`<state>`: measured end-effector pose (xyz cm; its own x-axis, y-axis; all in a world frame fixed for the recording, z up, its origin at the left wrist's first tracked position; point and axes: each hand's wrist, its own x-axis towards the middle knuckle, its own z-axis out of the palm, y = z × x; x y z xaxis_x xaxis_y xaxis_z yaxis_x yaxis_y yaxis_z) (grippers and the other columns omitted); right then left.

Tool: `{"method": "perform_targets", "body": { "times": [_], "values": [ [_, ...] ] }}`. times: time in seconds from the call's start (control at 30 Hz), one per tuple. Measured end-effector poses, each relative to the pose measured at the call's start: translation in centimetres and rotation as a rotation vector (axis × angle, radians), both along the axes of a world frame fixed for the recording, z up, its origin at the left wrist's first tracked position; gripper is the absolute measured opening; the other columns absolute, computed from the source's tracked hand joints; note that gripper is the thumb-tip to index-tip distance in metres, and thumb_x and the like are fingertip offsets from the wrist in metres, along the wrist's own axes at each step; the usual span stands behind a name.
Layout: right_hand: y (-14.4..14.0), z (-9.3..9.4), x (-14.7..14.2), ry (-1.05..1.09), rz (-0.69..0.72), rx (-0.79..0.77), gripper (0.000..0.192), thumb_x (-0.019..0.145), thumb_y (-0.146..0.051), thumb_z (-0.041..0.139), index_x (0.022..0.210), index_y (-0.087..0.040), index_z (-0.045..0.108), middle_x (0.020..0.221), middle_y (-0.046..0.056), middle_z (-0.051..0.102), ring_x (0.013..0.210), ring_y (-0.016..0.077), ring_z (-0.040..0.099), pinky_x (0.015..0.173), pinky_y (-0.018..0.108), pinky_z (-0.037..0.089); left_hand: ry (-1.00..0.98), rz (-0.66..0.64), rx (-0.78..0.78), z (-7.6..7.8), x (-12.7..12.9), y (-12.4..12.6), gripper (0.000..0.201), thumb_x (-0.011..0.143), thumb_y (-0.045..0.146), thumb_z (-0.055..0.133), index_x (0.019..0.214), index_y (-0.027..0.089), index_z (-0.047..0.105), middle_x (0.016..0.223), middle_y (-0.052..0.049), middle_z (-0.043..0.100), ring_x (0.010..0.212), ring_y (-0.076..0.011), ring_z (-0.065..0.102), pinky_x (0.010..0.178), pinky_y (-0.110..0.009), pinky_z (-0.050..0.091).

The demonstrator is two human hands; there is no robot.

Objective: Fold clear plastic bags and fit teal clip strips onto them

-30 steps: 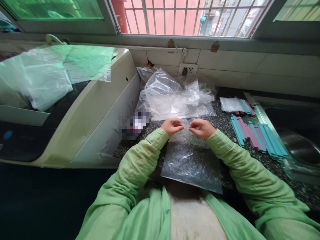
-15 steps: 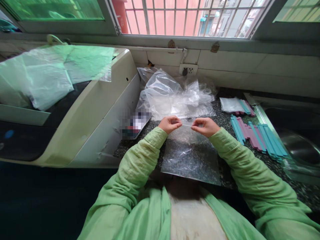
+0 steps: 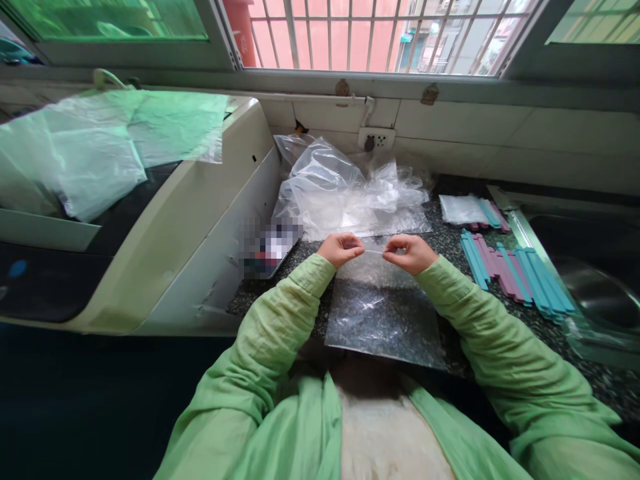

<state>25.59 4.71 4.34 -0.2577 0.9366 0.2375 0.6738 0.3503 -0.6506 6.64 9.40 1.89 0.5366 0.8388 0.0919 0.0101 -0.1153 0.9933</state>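
Film [image 3: 384, 317], transparent (with glossy streaks)

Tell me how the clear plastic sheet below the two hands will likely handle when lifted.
The clear plastic sheet is probably light and floppy, since it looks thin, with the speckled counter showing through. It may be slippery, judging by its glossy highlights. It could crease easily, if it resembles the crumpled plastic heap behind it.

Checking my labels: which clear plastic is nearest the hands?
The flat sheet at left hand and right hand; the heap lies by the wall, others on the machine.
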Motion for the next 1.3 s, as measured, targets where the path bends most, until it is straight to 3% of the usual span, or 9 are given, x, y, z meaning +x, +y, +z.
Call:
{"method": "perform_targets", "body": {
  "times": [0.17, 0.37, 0.47, 0.8, 1.07, 1.3],
  "values": [
    [0.0, -0.1, 0.1, -0.069, -0.003, 0.027, 0.011, 0.064, -0.024, 0.055, 0.057, -0.016, 0.058, 0.056, 0.002, 0.058, 0.055, 0.0123, 0.051, 0.057, 0.024, 0.040, 0.072, 0.002, 0.065, -0.6, 0.0, 0.4, 0.021, 0.058, 0.029, 0.069, 0.062, 0.011, 0.060, 0.056, 0.001, 0.056, 0.054, -0.0077, 0.050, 0.057, -0.022, 0.043],
    [0.0, -0.2, -0.1, -0.209, 0.022, 0.097, 0.011, 0.064, -0.022, 0.054, 0.055, -0.017, 0.058, 0.056, 0.003, 0.058, 0.058, 0.0134, 0.051, 0.059, 0.025, 0.039, 0.302, 0.109, 0.494, -0.8, -0.1, 0.5, 0.011, 0.059, 0.016, 0.067, 0.070, 0.015, 0.068, 0.067, -0.001, 0.056, 0.070, -0.0126, 0.052, 0.072, -0.027, 0.044],
    [0.0, -0.4, -0.3, -0.240, 0.021, 0.117, 0.011, 0.065, -0.022, 0.054, 0.056, -0.017, 0.059, 0.057, 0.003, 0.059, 0.059, 0.0141, 0.051, 0.060, 0.025, 0.039, 0.343, 0.097, 0.585, -0.8, 0.0, 0.4, 0.007, 0.061, 0.019, 0.069, 0.067, 0.016, 0.068, 0.067, -0.001, 0.055, 0.072, -0.0135, 0.052, 0.075, -0.028, 0.043],
    [-0.1, -0.4, -0.2, -0.228, 0.019, 0.124, 0.012, 0.067, -0.023, 0.054, 0.058, -0.017, 0.060, 0.057, 0.003, 0.059, 0.059, 0.0134, 0.051, 0.059, 0.024, 0.039, 0.251, 0.019, 0.485, -0.6, 0.1, 0.1, 0.003, 0.065, 0.016, 0.065, 0.062, 0.014, 0.065, 0.064, 0.000, 0.056, 0.065, -0.0102, 0.051, 0.070, -0.025, 0.044],
    [0.1, -0.3, 0.2, -0.205, 0.052, 0.040, 0.011, 0.067, -0.025, 0.056, 0.064, -0.017, 0.062, 0.061, 0.003, 0.062, 0.059, 0.0129, 0.054, 0.059, 0.024, 0.041, 0.225, 0.017, 0.455, -0.7, -0.1, 0.3, 0.004, 0.064, 0.017, 0.064, 0.062, 0.013, 0.065, 0.063, -0.001, 0.056, 0.063, -0.0101, 0.050, 0.067, -0.024, 0.043],
    [0.0, 0.1, 0.8, -0.149, 0.028, 0.063, 0.011, 0.066, -0.025, 0.055, 0.060, -0.017, 0.061, 0.057, 0.002, 0.060, 0.055, 0.0115, 0.052, 0.056, 0.023, 0.041, 0.202, 0.018, 0.432, -0.5, -0.3, 0.5, 0.006, 0.064, 0.018, 0.064, 0.061, 0.013, 0.065, 0.061, 0.000, 0.055, 0.062, -0.0097, 0.050, 0.065, -0.024, 0.042]
  ]
}}
